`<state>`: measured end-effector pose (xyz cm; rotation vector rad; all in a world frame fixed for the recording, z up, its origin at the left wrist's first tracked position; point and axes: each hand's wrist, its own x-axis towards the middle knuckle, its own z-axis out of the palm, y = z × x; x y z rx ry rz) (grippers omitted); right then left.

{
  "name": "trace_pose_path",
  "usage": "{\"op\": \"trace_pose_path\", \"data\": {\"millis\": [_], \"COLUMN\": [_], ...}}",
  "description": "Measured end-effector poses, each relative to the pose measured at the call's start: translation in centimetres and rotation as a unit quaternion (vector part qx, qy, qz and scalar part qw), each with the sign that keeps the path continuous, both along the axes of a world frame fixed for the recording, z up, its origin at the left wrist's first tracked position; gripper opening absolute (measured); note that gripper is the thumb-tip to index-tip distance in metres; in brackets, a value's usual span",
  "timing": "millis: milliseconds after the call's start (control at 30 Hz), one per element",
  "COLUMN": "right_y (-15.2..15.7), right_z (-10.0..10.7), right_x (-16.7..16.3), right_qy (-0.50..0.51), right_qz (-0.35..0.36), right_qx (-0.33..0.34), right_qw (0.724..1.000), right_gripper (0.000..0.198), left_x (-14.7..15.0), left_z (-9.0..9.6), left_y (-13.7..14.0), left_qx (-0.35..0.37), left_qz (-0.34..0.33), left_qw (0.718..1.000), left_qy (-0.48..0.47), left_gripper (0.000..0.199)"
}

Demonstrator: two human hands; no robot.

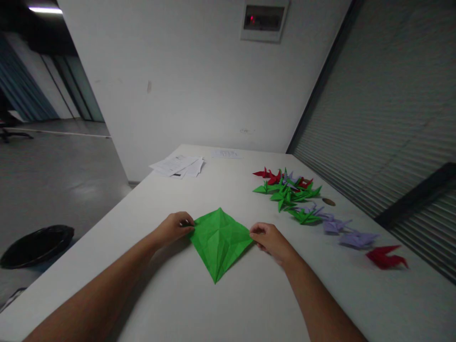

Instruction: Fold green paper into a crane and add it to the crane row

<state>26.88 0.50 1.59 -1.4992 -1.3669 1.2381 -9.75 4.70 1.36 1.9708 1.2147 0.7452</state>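
A green sheet of origami paper (220, 240), creased and turned like a diamond, is stretched between my two hands over the white table. My left hand (175, 229) pinches its left corner. On the other side, my right hand (268, 239) has the right corner between thumb and fingers. Fold lines fan out from the near and far corners toward the middle. Whether the paper rests on the tabletop or is slightly lifted, I cannot tell.
Several folded paper cranes in green (285, 194), red (386, 257) and purple (358, 239) lie along the table's right side. Loose printed papers (178, 165) sit at the far left. A black-lined bin (37, 244) stands left of the table (142, 204); slatted blinds (384, 109) border the right.
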Motion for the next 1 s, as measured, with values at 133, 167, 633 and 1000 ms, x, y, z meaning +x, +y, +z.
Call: {"op": "trace_pose_path", "data": {"millis": [133, 167, 633, 1000], "right_y": [0.1, 0.1, -1.2, -2.2], "right_z": [-0.7, -0.8, -0.6, -1.5], "right_x": [0.0, 0.1, -3.2, -6.6], "right_qy": [-0.051, -0.069, -0.365, -0.449], "right_qz": [0.029, 0.029, 0.113, 0.297], "right_qx": [0.028, 0.037, 0.35, 0.271], "right_qw": [0.998, 0.996, 0.855, 0.798], "right_gripper": [0.017, 0.016, 0.047, 0.081], "left_x": [0.2, 0.2, 4.1, 5.1], "left_z": [-0.2, -0.2, -0.5, -2.6], "left_y": [-0.1, -0.1, -3.2, -3.7], "left_qx": [0.058, 0.07, 0.255, 0.225], "left_qz": [-0.054, -0.062, -0.111, -0.133], "left_qw": [0.995, 0.993, 0.943, 0.911], "left_qy": [0.055, 0.069, 0.18, 0.32], "left_gripper": [0.013, 0.014, 0.049, 0.077]}}
